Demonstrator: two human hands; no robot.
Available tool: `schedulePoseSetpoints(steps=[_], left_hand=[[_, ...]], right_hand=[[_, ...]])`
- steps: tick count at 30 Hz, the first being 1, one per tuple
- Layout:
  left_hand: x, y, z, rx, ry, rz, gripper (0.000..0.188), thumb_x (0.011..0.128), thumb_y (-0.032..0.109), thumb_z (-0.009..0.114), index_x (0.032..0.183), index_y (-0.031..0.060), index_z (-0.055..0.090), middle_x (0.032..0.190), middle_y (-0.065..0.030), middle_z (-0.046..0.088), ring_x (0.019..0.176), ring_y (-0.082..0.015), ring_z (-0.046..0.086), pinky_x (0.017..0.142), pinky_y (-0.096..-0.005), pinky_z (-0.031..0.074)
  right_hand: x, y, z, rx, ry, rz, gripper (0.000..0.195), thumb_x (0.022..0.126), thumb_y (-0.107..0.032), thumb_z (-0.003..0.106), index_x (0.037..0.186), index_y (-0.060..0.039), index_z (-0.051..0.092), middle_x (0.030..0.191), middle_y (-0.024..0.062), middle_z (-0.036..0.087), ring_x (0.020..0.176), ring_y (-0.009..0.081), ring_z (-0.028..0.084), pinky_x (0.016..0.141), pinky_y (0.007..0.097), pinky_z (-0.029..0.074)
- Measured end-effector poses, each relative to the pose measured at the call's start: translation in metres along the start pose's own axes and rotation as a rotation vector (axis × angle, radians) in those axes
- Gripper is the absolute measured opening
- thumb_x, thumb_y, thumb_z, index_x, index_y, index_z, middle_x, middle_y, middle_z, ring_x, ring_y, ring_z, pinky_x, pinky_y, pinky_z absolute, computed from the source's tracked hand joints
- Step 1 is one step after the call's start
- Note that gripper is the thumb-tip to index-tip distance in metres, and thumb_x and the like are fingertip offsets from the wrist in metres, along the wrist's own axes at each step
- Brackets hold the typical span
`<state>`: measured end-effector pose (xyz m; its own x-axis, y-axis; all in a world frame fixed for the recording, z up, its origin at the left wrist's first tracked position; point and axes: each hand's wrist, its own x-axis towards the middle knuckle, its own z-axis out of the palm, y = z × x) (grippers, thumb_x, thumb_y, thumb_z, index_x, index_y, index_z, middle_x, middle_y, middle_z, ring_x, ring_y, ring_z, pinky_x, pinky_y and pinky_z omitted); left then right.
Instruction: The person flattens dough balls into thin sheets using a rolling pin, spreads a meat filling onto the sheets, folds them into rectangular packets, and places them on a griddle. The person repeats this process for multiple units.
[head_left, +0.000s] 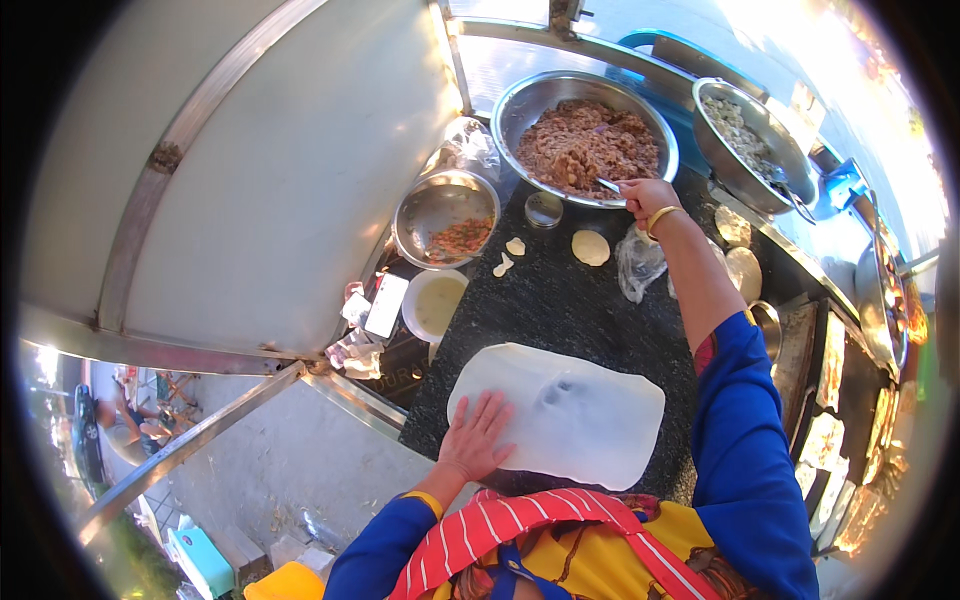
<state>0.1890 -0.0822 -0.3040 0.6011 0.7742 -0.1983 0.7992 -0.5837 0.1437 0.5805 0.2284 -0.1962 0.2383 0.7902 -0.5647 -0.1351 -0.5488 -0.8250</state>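
A thin stretched sheet of dough (592, 427) lies on the black speckled stone worktop (547, 300), with a small thin or torn spot near its middle. My left hand (478, 437) rests palm down on the dough's left part, fingers apart. Farther off, my right hand (649, 201) grips the handle of a metal utensil (609, 184) whose far end is hidden in the minced meat (589, 142). That meat fills much of a large steel bowl (504, 139). A small round of dough (590, 247) and two dough scraps (515, 245) lie between bowl and sheet.
Left of the worktop stand a steel bowl with chopped vegetables (459, 238), a bowl of pale liquid (437, 306) and a phone (387, 305). A lidded jar (544, 210) touches the meat bowl's side area. A plastic bag (640, 262), a steel pot (750, 142) and cooked flatbreads (823, 441) are on the right.
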Motion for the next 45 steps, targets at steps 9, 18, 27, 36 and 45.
schedulePoseSetpoints(steps=[9,18,27,36,45], left_hand=[[0.006,-0.002,0.002,-0.043,0.121,0.072,0.076,0.092,0.047,0.058,0.154,0.0082,0.036,0.164,-0.0146,0.027,0.153,-0.0311,0.022,0.123,-0.0552,0.01],[0.0,-0.008,0.013,-0.105,0.284,0.123,0.078,0.095,0.047,0.055,0.155,0.0015,0.03,0.162,-0.0174,0.029,0.152,-0.0326,0.025,0.122,-0.0565,0.013],[0.005,-0.022,0.017,-0.129,0.329,0.223,0.066,0.1,0.04,0.051,0.154,0.0058,0.034,0.162,-0.0145,0.032,0.151,-0.0314,0.026,0.122,-0.0579,0.012],[0.058,-0.002,-0.01,-0.104,0.138,0.392,0.058,0.106,0.036,0.039,0.156,0.0081,0.033,0.164,-0.0108,0.029,0.154,-0.0258,0.022,0.122,-0.0586,0.006],[0.079,0.028,-0.016,-0.029,-0.05,0.492,0.06,0.107,0.041,0.035,0.157,0.0085,0.032,0.166,-0.0096,0.025,0.155,-0.0236,0.019,0.123,-0.0576,0.006]], right_hand=[[-0.062,0.033,-0.035,0.135,0.062,-0.211,0.017,0.095,-0.017,0.067,0.108,-0.0065,0.073,0.065,-0.0008,0.055,0.043,0.0068,0.037,0.041,0.0249,0.028],[-0.291,0.244,0.03,-0.483,0.548,-0.748,0.024,0.092,0.0,0.064,0.111,-0.0113,0.073,0.088,0.0066,0.074,0.071,0.0129,0.067,0.063,0.0295,0.051],[-0.361,0.296,0.064,-0.487,0.606,-0.269,0.021,0.095,-0.016,0.059,0.113,-0.0171,0.069,0.078,0.014,0.07,0.077,0.0345,0.069,0.068,0.0431,0.052],[-0.353,0.316,0.091,-0.63,0.652,-0.085,0.024,0.094,-0.026,0.058,0.109,-0.0206,0.076,0.095,0.0169,0.074,0.09,0.0371,0.07,0.082,0.0451,0.054],[-0.357,0.334,0.046,-0.425,0.696,-0.108,0.023,0.087,-0.02,0.065,0.104,-0.0156,0.079,0.091,0.0145,0.075,0.085,0.0279,0.072,0.078,0.0374,0.055]])
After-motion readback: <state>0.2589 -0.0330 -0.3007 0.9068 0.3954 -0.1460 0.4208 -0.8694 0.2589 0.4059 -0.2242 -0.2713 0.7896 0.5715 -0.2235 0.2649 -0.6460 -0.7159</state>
